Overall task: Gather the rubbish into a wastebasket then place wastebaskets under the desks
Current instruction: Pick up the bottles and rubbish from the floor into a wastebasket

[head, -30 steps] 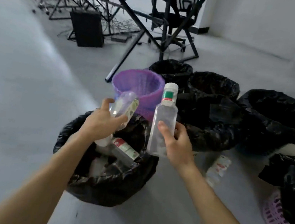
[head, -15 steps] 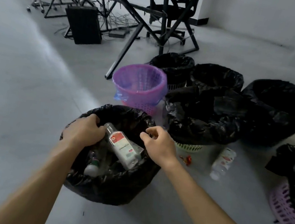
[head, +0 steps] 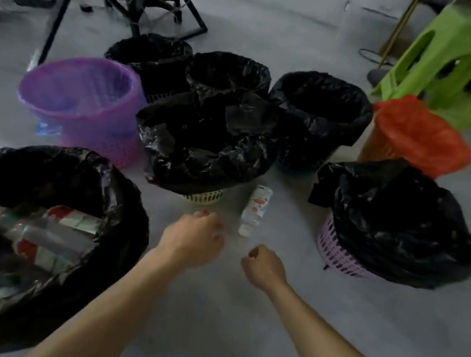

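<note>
- A small bottle with a red-and-white label lies on its side on the grey floor, cap end towards the person.
- The left hand is just left of the bottle, not touching it. Its fingers bend down over a small red scrap, and blur hides whether they hold it.
- The right hand is just nearer than the bottle, its fingers curled in with nothing seen in them.
- Far left of the bottle and nearer, a black-lined wastebasket holds several empty bottles.
- Just behind the bottle stands a black-lined basket with a pale base.
- Left of the bottle and further back is a purple basket.
- Right of the bottle is a lilac basket under a black bag.
- Further back on the right is an orange-bagged basket, with a green stool behind it.
</note>
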`<state>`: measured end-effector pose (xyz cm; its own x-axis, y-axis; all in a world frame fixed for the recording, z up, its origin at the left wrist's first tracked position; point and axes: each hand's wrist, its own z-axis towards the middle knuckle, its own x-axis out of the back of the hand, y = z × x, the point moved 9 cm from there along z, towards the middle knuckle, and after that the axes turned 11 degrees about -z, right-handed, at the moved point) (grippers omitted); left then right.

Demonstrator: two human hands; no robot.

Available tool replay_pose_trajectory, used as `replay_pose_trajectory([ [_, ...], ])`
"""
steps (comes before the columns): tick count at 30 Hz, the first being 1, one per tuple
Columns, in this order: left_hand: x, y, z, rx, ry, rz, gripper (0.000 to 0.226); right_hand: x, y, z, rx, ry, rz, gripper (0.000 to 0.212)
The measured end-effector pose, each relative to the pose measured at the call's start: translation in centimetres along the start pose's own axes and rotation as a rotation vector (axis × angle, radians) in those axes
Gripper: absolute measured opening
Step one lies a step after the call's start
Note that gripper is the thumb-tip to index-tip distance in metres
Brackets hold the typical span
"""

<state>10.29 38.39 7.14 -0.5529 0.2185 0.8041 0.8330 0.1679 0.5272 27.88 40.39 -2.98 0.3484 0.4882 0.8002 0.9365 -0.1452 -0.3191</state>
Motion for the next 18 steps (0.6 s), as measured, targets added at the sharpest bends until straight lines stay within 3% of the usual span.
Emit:
replay_pose_trajectory([
  [4,-8.2,-1.7,1.8,0.088,-0.228,0.053,0.043,-1.7,7.7,2.2,-0.132,-0.08,-0.102,0.056],
  [8,-12.1,-3.3,3.6,0.132,-0.271,0.113,0.051,-4.0,11.0,4.2,-0.102,-0.125,-0.263,0.075],
  [13,-14.8,-4.1,7.0,0.133,-0.274,0.155,0.06,-7.2,12.0,6.1,-0.007,-0.195,-0.41,0.095],
  [18,-15.1,-1.6,11.9,0.007,-0.137,0.114,0.065,-6.9,12.2,7.1,0.002,-0.209,-0.421,0.1],
])
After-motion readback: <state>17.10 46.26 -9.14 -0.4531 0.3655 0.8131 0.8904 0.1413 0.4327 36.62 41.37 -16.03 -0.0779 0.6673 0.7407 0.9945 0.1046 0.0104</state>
